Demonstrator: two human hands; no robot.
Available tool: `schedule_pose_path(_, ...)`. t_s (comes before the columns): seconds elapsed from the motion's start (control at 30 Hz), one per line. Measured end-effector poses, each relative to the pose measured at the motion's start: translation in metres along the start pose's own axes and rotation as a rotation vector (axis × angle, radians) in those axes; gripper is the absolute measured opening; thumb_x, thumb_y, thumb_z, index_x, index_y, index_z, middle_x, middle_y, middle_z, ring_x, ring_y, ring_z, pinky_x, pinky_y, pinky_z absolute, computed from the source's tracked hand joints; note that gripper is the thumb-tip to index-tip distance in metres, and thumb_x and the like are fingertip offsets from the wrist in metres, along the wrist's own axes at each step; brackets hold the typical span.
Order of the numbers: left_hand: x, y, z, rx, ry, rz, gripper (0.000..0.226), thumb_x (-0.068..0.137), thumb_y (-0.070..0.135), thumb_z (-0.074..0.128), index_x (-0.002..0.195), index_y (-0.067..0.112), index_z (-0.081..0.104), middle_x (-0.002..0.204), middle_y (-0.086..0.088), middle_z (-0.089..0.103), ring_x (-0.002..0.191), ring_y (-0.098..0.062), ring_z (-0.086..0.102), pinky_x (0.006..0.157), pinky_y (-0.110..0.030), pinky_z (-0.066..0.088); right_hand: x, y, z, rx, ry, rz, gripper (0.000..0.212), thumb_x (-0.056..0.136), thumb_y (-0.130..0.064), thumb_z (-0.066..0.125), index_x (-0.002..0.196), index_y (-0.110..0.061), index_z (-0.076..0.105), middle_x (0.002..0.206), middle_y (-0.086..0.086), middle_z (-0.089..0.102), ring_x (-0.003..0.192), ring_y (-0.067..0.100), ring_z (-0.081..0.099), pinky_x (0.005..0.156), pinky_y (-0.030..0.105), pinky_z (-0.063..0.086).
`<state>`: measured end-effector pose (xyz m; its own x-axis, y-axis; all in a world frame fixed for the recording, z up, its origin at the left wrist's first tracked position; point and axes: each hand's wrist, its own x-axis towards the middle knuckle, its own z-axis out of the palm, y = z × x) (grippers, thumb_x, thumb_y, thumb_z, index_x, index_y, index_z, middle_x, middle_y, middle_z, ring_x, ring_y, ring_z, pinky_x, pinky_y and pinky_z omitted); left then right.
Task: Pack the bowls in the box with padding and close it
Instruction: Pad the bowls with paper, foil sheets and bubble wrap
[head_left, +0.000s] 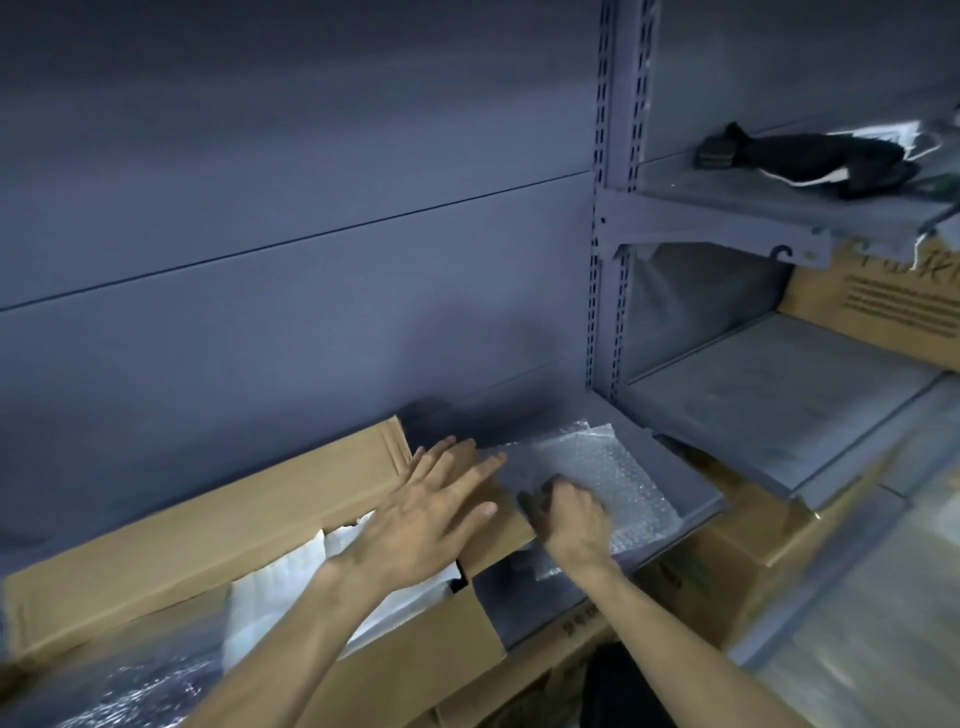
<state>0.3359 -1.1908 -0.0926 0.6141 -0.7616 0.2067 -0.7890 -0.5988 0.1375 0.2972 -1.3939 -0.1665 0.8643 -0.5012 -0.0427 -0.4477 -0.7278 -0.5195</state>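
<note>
Left hand: the left hand (431, 512) lies flat with straight, spread fingers on the brown cardboard box (218, 519), pressing its flap.
Right hand: the right hand (569, 512) curls its fingers, pinching the clear bubble-wrap sheet (613, 467).
Padding: the sheet lies on the grey metal shelf (670, 467), just right of the box.
Box contents: white wrapping (291, 577) shows inside; bowls not visible.

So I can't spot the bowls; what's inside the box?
White padding fills the open box, with bubble wrap at its near end. No bowl shows; the padding and the left hand cover whatever lies below.
</note>
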Motion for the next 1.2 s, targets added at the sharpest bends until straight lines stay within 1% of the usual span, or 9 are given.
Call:
schedule_pose_path(0.23, -0.041, -0.028, -0.024, -0.047, 0.095, -0.106, 0.052, 0.106, 0.06, 0.027, 0.155, 0.05, 0.015, 0.159, 0.012, 0.028, 0.153, -0.009, 0.009, 0.125, -0.038, 0.02, 0.013, -0.013, 0.027, -0.092, -0.067, 0.059, 0.036, 0.096, -0.014, 0.064, 0.13, -0.017, 0.055, 0.129, 0.008, 0.067, 0.123, 0.028, 0.061, 0.1, 0.041, 0.042)
schedule_pose_path(0.33, -0.064, -0.041, -0.034, -0.081, 0.151, -0.133, 0.048, 0.106, 0.057, 0.032, 0.152, 0.044, 0.028, 0.155, 0.015, 0.031, 0.152, -0.007, 0.014, 0.121, -0.037, 0.028, 0.024, -0.024, 0.02, 0.305, -0.034, 0.041, 0.012, 0.099, -0.012, 0.06, 0.104, -0.005, 0.068, 0.109, 0.018, 0.072, 0.101, 0.033, 0.066, 0.078, 0.035, 0.045)
schedule_pose_path(0.43, -0.09, -0.057, -0.042, -0.097, 0.191, -0.177, 0.049, 0.106, 0.055, 0.034, 0.152, 0.04, 0.032, 0.155, 0.016, 0.031, 0.151, -0.008, 0.017, 0.119, -0.039, 0.031, 0.029, -0.044, -0.004, 0.528, 0.14, -0.038, 0.029, 0.099, -0.012, 0.062, 0.071, -0.01, 0.053, 0.074, 0.01, 0.062, 0.066, 0.022, 0.055, 0.058, 0.028, 0.041)
schedule_pose_path(0.57, -0.122, -0.077, -0.055, -0.142, 0.242, -0.266, 0.052, 0.104, 0.057, 0.036, 0.155, 0.048, 0.024, 0.152, 0.023, 0.031, 0.147, -0.006, 0.022, 0.119, -0.033, 0.029, 0.026, -0.08, -0.043, 0.671, 0.205, -0.228, 0.038, 0.099, -0.023, 0.063, 0.072, -0.005, 0.043, 0.073, 0.019, 0.051, 0.067, 0.032, 0.046, 0.065, 0.045, 0.041)
schedule_pose_path(0.7, -0.148, -0.09, -0.068, -0.238, 0.373, -0.385, 0.051, 0.103, 0.06, 0.039, 0.151, 0.048, 0.031, 0.147, 0.027, 0.036, 0.146, -0.004, 0.026, 0.116, -0.015, 0.02, 0.001, -0.128, -0.066, 0.739, 0.193, -0.442, 0.036, 0.099, -0.024, 0.064, 0.073, -0.01, 0.043, 0.079, 0.013, 0.046, 0.069, 0.02, 0.04, 0.065, 0.032, 0.035)
schedule_pose_path(0.87, -0.176, -0.094, -0.083, -0.261, 0.529, -0.497, 0.048, 0.103, 0.048, 0.049, 0.148, 0.035, 0.042, 0.142, 0.018, 0.051, 0.134, 0.016, 0.032, 0.104, 0.002, 0.018, -0.05, -0.174, -0.051, 0.77, -0.093, -0.673, 0.029, 0.102, -0.029, 0.061, 0.078, -0.015, 0.052, 0.078, 0.008, 0.047, 0.068, 0.011, 0.039, 0.063, 0.023, 0.032)
schedule_pose_path(0.97, -0.197, -0.097, -0.09, -0.258, 0.572, -0.517, 0.049, 0.102, 0.048, 0.049, 0.148, 0.033, 0.041, 0.142, 0.017, 0.051, 0.133, 0.011, 0.038, 0.11, -0.01, 0.028, -0.066, -0.187, -0.033, 0.787, -0.31, -0.747, 0.021, 0.101, -0.027, 0.064, 0.087, -0.012, 0.059, 0.072, 0.002, 0.054, 0.068, 0.012, 0.045, 0.065, 0.028, 0.038)
schedule_pose_path(1.07, -0.217, -0.1, -0.092, -0.399, 0.622, -0.576, 0.052, 0.101, 0.046, 0.052, 0.15, 0.036, 0.035, 0.144, 0.021, 0.051, 0.131, -0.002, 0.05, 0.106, -0.027, 0.043, -0.07, -0.195, -0.018, 0.787, -0.497, -0.737, 0.018, 0.094, -0.019, 0.075, 0.111, -0.025, 0.072, 0.096, 0.0, 0.078, 0.088, 0.009, 0.071, 0.076, 0.028, 0.053)
schedule_pose_path(1.2, -0.226, -0.1, -0.088, -0.555, 0.651, -0.662, 0.057, 0.097, 0.048, 0.059, 0.148, 0.045, 0.033, 0.128, 0.027, 0.056, 0.103, 0.003, 0.064, 0.079, -0.006, 0.048, -0.062, -0.204, -0.008, 0.475, -0.596, -0.836, 0.015, 0.099, -0.024, 0.068, 0.109, -0.033, 0.075, 0.106, -0.022, 0.075, 0.104, -0.007, 0.066, 0.09, 0.01, 0.046)
